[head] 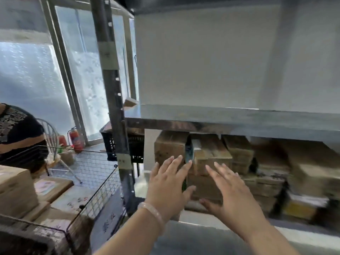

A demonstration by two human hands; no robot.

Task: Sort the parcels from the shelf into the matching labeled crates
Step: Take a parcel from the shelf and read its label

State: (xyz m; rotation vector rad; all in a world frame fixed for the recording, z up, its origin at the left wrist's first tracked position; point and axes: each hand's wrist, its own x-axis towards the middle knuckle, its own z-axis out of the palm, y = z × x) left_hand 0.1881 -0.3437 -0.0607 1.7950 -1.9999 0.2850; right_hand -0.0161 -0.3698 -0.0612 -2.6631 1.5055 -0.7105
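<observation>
Nearest, left hand [169, 183]: open, fingers straight and spread, palm facing the shelf, nothing in it. A pale bracelet [152, 214] sits on the wrist.
Right hand [233, 192]: open too, fingers fanned and empty, just right of the left hand with a gap between the two.
Why held so: with both palms turned inward at either side of one box, they look set to clamp it from two sides; a judgement only.
Target box [204, 188]: brown cardboard, in the gap between the hands, low in the stack. The blur hides whether either thumb touches it.
Parcels [239, 155]: stacked tight on the shelf just beyond the fingertips and off to the right of the right hand. A thin dark item [189, 151] is wedged upright above the left fingertips.
Shelf board [239, 126]: close above the stack, so a box has to come straight out toward the person.
Wire crate [92, 196]: down to the left of the left hand and already holding boxes [16, 188]. It probably stands close so that carries are short. The writing on its side is too blurred to read.
Post [114, 107]: upright between the left hand and the wire crate.
Black crate [108, 142]: behind the post, further left and away.
Far left: another person [18, 137], a chair [49, 133] and a red extinguisher [77, 140] by the window.
</observation>
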